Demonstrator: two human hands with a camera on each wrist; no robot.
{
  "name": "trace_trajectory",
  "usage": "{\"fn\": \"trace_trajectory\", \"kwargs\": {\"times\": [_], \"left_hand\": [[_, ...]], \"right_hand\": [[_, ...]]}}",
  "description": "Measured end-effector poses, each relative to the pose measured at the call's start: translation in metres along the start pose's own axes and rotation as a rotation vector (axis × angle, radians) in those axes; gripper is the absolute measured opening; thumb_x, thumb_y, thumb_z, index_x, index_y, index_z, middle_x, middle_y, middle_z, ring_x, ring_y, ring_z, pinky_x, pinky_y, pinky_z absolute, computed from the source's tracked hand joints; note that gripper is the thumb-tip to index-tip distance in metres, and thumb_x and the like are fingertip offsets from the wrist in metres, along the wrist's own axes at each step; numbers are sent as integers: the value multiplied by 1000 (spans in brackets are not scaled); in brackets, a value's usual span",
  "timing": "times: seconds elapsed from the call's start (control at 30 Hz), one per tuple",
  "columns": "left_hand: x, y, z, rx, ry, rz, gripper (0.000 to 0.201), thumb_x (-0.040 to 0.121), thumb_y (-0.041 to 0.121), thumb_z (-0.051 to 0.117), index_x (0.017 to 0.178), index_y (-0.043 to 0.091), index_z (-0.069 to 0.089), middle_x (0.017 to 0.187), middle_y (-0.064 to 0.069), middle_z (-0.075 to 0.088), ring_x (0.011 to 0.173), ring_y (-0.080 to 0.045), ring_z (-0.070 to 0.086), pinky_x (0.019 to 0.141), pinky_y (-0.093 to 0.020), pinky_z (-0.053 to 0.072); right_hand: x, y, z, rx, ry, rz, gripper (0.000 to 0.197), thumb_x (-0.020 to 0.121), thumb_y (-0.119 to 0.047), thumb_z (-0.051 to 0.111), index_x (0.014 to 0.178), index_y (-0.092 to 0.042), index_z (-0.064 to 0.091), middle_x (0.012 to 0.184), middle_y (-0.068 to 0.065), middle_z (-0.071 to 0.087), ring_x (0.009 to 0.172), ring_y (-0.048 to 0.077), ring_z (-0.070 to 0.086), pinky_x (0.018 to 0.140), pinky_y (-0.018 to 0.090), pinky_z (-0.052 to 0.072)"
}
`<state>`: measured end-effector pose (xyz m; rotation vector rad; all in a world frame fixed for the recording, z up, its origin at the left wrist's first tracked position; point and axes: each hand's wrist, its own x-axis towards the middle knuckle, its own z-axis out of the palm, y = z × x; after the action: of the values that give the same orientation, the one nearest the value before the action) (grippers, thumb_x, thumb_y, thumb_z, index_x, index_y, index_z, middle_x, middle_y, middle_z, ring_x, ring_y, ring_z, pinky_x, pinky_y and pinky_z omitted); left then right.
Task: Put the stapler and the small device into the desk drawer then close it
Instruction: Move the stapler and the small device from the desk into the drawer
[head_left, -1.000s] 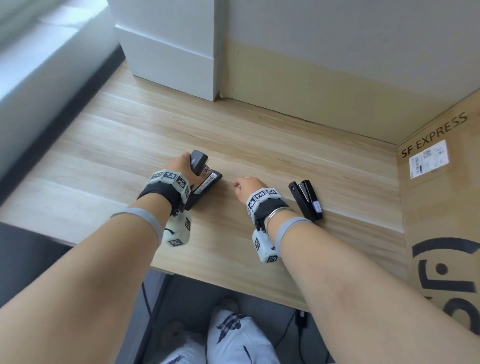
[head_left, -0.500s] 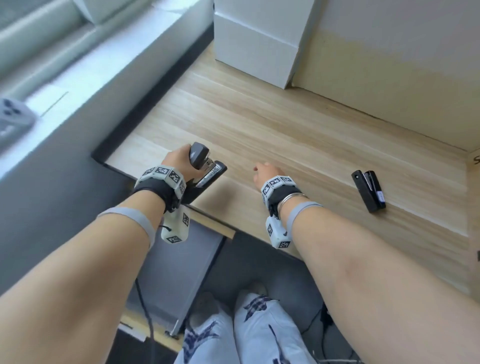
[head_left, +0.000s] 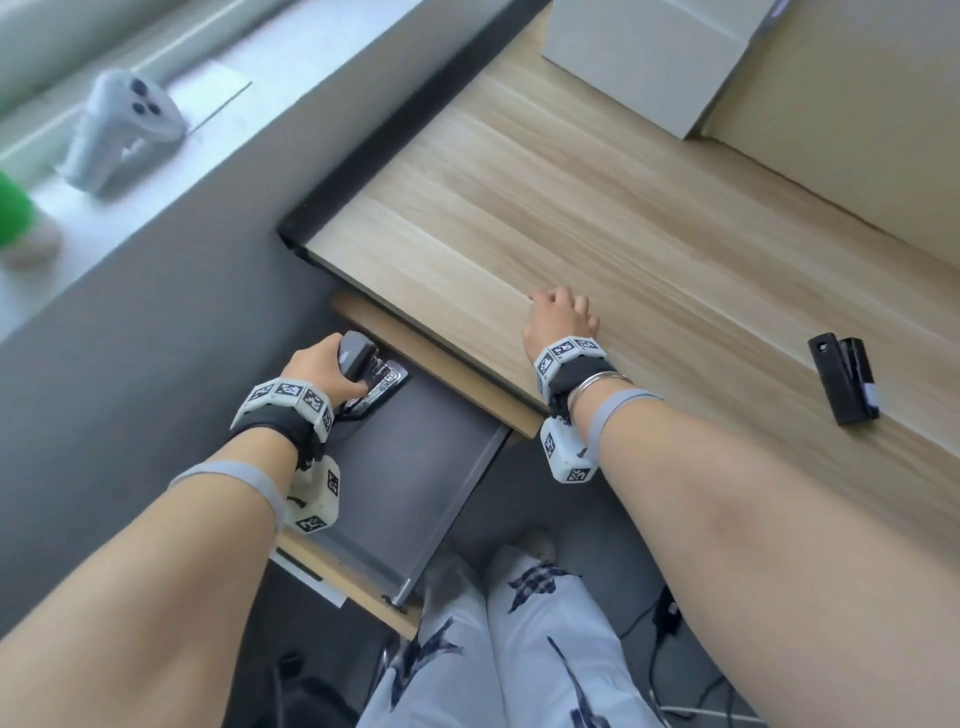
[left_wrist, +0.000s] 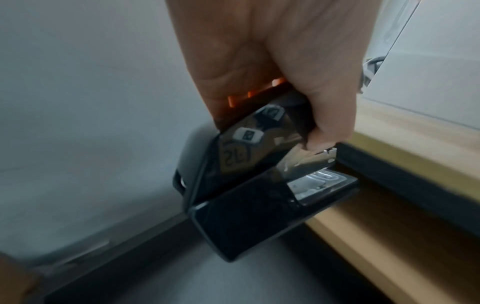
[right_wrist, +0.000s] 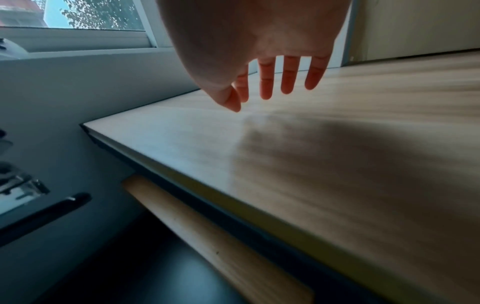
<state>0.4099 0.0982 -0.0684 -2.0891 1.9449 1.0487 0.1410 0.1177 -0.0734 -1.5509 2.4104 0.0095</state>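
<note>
Since a second ago, the left hand (head_left: 322, 371) has carried the stapler (head_left: 370, 379) off the desk (head_left: 597, 218) and is gripping it over the open drawer (head_left: 415, 467). The right hand (head_left: 561, 322) is hanging over the desk, fingers (right_wrist: 267, 82) loose and holding nothing. The small device (head_left: 844, 379) is lying on the desk, far to the right.

Stapler (head_left: 370, 373) in left hand (head_left: 321, 370) over open drawer (head_left: 415, 467); small device (head_left: 845, 378) on desk (head_left: 649, 218), right of right hand (head_left: 560, 318).

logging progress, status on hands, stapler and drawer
Left hand grips stapler over open drawer. Right hand open above desk. Small device on desk. Nothing blocking.
</note>
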Motion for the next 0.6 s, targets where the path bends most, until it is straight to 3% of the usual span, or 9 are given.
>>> {"fn": "trace_trajectory", "kwargs": {"times": [0.17,0.33,0.43,0.6], "left_hand": [[21,-32,32,56,-35,-79,37,67,23,69,96,13,49,93,-10,64,79,-30,56,72,-32,47],[47,-48,64,87,-31,-145,37,71,16,68,104,9,51,104,-16,66,90,-34,61,77,-36,50],[61,-52,81,83,-35,-176,37,73,18,67,105,7,53,105,-17,66,99,-36,62,83,-40,52],[83,-61,105,45,4,-223,35,73,24,68,100,8,52,103,-18,66,96,-37,62,81,-40,51]], "right_hand": [[-3,-13,28,42,125,16,41,88,-17,50,128,-26,50,138,2,45,129,26,39,99,41,34],[2,-20,47,108,157,97,52,90,-25,45,140,-35,37,155,-4,29,145,23,21,115,47,19],[1,-21,55,77,151,95,56,92,-29,41,146,-38,27,159,-6,18,148,23,11,118,48,10],[2,-20,57,58,154,76,57,93,-30,40,147,-36,24,161,-5,15,149,24,9,119,48,7]]}}
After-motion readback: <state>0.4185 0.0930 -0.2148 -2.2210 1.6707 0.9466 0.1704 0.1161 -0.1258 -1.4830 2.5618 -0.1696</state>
